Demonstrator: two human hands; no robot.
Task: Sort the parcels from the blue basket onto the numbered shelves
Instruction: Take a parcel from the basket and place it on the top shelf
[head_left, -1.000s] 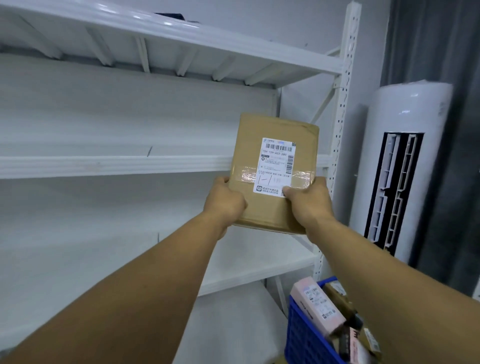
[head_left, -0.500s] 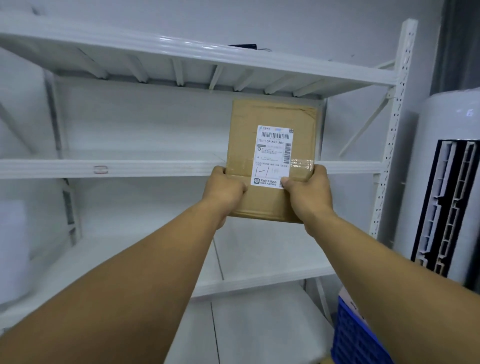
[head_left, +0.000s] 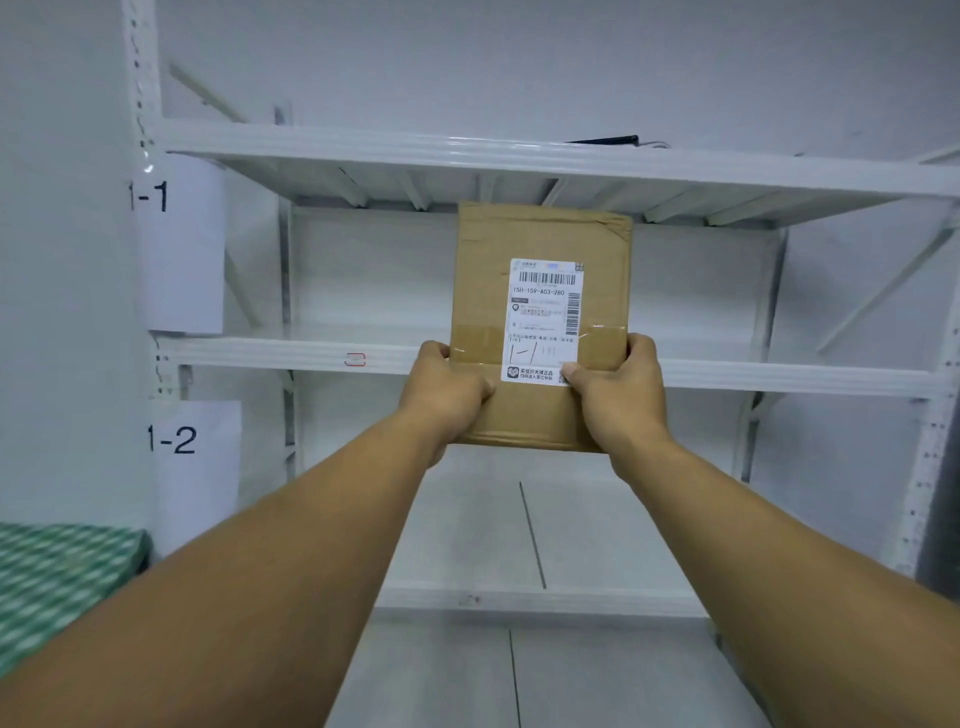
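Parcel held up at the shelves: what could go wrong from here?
The parcel overlaps the shelf edge between the 1-1 sign and 1-2 sign; it could land on the wrong level, since its label seems marked 1-1.
The left hand and right hand grip only its lower part; held upright, it may tip.

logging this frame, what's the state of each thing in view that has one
cardboard parcel: held upright in front of the shelves, taped shut, on no shelf
shipping label: stuck on the parcel, facing the camera
left hand: grips the parcel's lower left edge
right hand: grips its lower right edge, thumb on the label
1-1 sign: hanging at the left upright
1-2 sign: hanging below it
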